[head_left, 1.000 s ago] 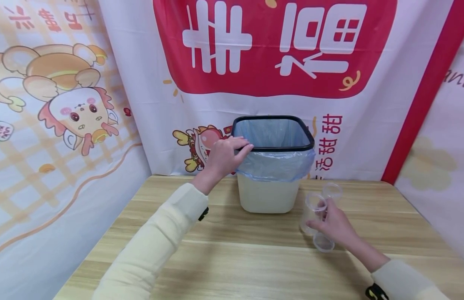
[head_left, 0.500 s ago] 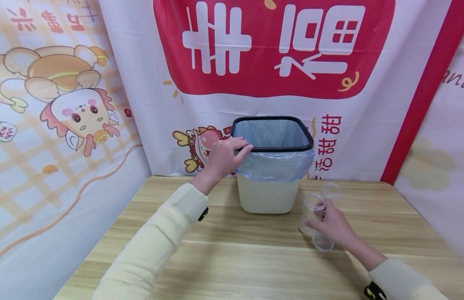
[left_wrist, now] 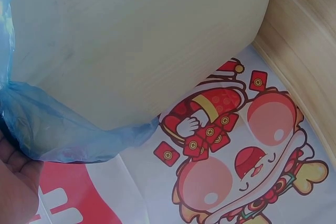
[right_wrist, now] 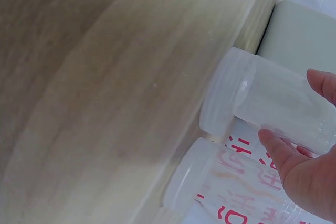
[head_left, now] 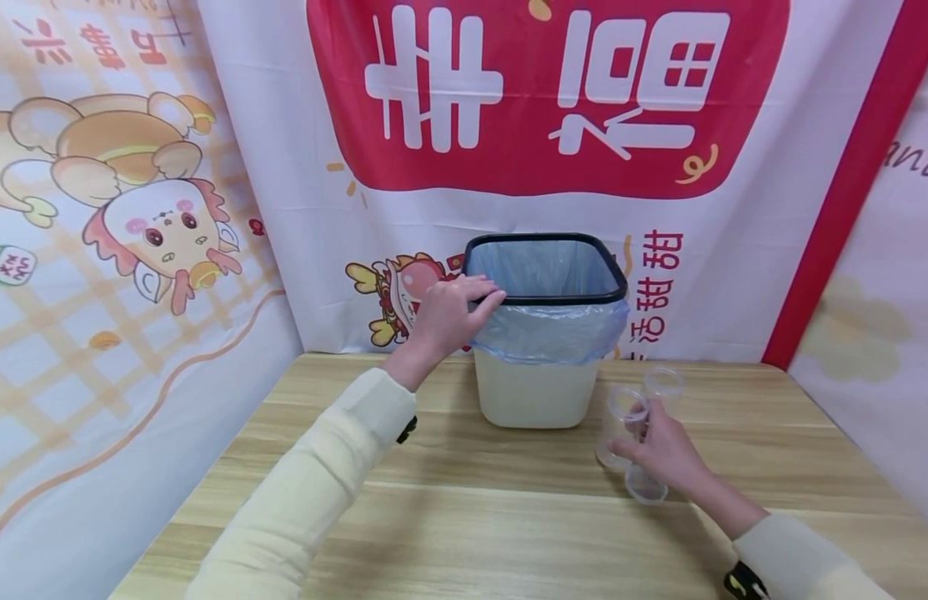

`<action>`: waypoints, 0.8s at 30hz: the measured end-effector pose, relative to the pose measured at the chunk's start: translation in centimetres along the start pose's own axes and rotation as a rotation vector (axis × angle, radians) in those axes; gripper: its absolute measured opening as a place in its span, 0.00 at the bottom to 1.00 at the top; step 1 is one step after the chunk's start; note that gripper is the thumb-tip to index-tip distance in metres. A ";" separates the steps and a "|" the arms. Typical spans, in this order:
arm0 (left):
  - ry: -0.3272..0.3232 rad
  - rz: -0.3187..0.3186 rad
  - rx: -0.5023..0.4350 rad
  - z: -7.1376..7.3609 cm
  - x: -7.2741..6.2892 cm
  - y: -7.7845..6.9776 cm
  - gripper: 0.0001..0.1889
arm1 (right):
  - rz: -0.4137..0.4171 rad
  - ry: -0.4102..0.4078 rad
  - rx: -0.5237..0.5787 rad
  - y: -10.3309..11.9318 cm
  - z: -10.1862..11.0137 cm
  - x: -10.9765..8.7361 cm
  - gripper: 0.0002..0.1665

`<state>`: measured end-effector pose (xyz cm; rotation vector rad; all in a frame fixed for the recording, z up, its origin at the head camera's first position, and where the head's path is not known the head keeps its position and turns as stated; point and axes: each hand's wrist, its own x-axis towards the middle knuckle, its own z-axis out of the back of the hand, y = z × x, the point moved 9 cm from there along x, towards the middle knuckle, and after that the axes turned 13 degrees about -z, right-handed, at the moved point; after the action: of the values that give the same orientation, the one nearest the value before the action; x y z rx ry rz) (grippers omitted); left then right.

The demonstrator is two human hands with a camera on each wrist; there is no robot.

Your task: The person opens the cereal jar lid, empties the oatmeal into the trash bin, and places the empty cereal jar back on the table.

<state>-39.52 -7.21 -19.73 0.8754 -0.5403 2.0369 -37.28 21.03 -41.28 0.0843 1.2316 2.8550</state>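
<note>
A pale trash can (head_left: 537, 398) stands at the back of the table, lined with a bluish plastic bag (head_left: 549, 333) under a black rim (head_left: 569, 298). My left hand (head_left: 452, 312) grips the rim at its left front corner. To the right of the can, a clear plastic jar (head_left: 612, 446) stands between the thumb and fingers of my right hand (head_left: 662, 446). In the right wrist view my thumb (right_wrist: 321, 85) lies along one side of this jar. A second clear jar (right_wrist: 241, 182) stands close beside it, its middle hidden by my hand in the head view.
The wood-grain table (head_left: 479, 533) reaches back to a white and red printed cloth (head_left: 546, 100) behind the can. Printed hangings (head_left: 126, 350) also line the left and right sides.
</note>
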 end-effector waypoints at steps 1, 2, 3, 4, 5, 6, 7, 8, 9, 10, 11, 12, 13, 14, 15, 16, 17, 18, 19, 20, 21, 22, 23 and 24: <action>-0.001 -0.001 -0.001 0.0 0.0 0.0 0.14 | 0.000 -0.002 -0.001 -0.1 0.0 0.0 0.36; -0.001 -0.001 -0.002 0.0 0.0 -0.1 0.14 | 0.000 -0.005 -0.004 -0.1 -0.1 -0.1 0.36; -0.002 0.001 -0.004 0.0 0.0 -0.1 0.14 | 0.002 -0.008 -0.006 -0.1 -0.1 -0.1 0.35; -0.001 0.003 -0.006 0.0 0.0 -0.1 0.14 | 0.004 -0.011 -0.007 -0.2 0.0 -0.1 0.35; 0.000 0.006 -0.008 -0.1 0.0 0.0 0.14 | 0.005 -0.011 -0.007 -0.2 -0.1 -0.1 0.35; 0.001 0.009 -0.009 -0.1 0.0 0.0 0.14 | 0.006 -0.012 -0.005 -0.2 -0.1 -0.2 0.35; 0.002 0.012 -0.011 -0.1 0.0 0.0 0.14 | 0.008 -0.012 -0.005 -0.2 -0.1 -0.2 0.35; 0.004 0.015 -0.012 -0.1 0.0 0.0 0.15 | 0.009 -0.013 -0.006 -0.3 -0.1 -0.2 0.35; 0.006 0.017 -0.013 -0.1 0.0 0.0 0.15 | 0.010 -0.013 -0.005 -0.3 -0.1 -0.2 0.35; 0.006 0.019 -0.014 -0.1 0.0 0.0 0.15 | 0.009 -0.011 -0.004 -0.4 -0.2 -0.2 0.35; 0.007 0.019 -0.013 -0.1 0.0 0.0 0.15 | 0.009 -0.010 -0.003 -0.5 -0.2 -0.2 0.35; 0.007 0.018 -0.012 -0.1 0.0 0.0 0.15 | 0.010 -0.010 -0.001 -0.5 -0.2 -0.2 0.35; 0.007 0.018 -0.012 -0.1 0.0 -0.1 0.15 | 0.009 -0.008 -0.001 -0.6 -0.3 -0.2 0.35; 0.006 0.016 -0.011 -0.1 0.0 -0.1 0.15 | 0.007 -0.007 0.001 -0.6 -0.3 -0.2 0.35; 0.006 0.015 -0.012 -0.1 0.0 -0.1 0.15 | 0.004 -0.006 0.003 -0.7 -0.3 -0.2 0.35; 0.005 0.014 -0.013 -0.1 0.0 -0.1 0.15 | 0.003 -0.006 0.005 -0.7 -0.3 -0.2 0.35; 0.003 0.012 -0.014 -0.1 0.0 -0.1 0.15 | 0.006 -0.006 0.007 -0.7 -0.3 -0.2 0.35; 0.002 0.010 -0.014 -0.1 0.0 -0.1 0.15 | 0.006 -0.007 0.010 -0.7 -0.3 -0.2 0.35; 0.001 0.007 -0.015 -0.1 0.0 -0.1 0.15 | 0.008 -0.008 0.013 -0.7 -0.4 -0.3 0.35; 0.001 0.006 -0.015 0.0 0.0 -0.1 0.15 | 0.009 -0.009 0.016 -0.6 -0.4 -0.3 0.35; 0.001 0.005 -0.017 0.0 0.0 -0.1 0.15 | 0.012 -0.009 0.019 -0.6 -0.4 -0.3 0.35; 0.002 0.003 -0.015 0.0 0.0 -0.1 0.15 | 0.015 -0.008 0.022 -0.6 -0.4 -0.3 0.35; 0.003 0.001 -0.014 0.0 0.0 -0.1 0.15 | 0.018 -0.007 0.024 -0.5 -0.4 -0.4 0.35; 0.006 0.000 -0.012 0.0 0.0 -0.1 0.15 | 0.018 -0.007 0.026 -0.5 -0.4 -0.4 0.35</action>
<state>-39.40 -7.19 -19.74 0.8616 -0.5485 2.0333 -36.91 21.06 -41.99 0.1067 1.2737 2.8515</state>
